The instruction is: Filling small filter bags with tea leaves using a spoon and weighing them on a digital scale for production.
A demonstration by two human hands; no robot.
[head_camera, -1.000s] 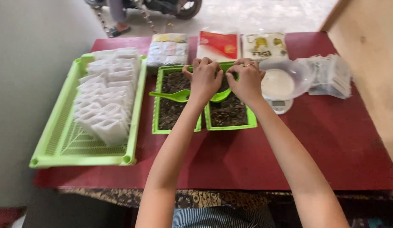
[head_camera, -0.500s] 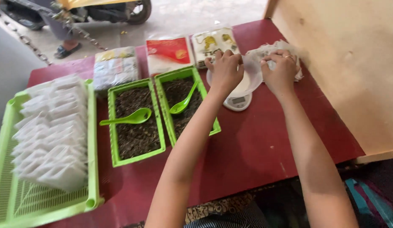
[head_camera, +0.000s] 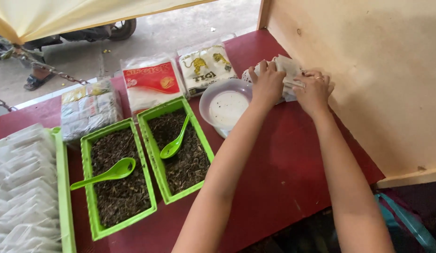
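Your two forearms cross the red table (head_camera: 293, 178) from its near edge toward the far right corner, and the table serves as the anchor for everything here. On the table's near left sits a big green tray (head_camera: 64, 197) packed with rows of small white filled bags (head_camera: 19, 187). Just right of that tray on the table stand two green tubs of dark loose tea, the left tub (head_camera: 89, 197) with a green spoon (head_camera: 108, 173) lying across the tea, the right tub (head_camera: 155, 154) with a second green spoon (head_camera: 175, 143) resting in it, handle pointing away from you. Farther back on the table, just beyond the right tub, a clear bowl (head_camera: 225, 105) with a white bottom sits empty apart from a few specks. At the table's far right corner, against the wooden panel (head_camera: 368, 70), lies a stack of empty white bags (head_camera: 286, 70). Your left hand (head_camera: 267, 84) is on the stack's left side with the fingers curled over it, and your right hand (head_camera: 314, 89), a ring on one finger, presses on the stack's right side, fingers closed on the top bags. Along the table's far edge lie three packets: a clear one with yellow and white contents (head_camera: 89, 107), a red and white one (head_camera: 150, 82), and a white one printed with tigers (head_camera: 206, 65)
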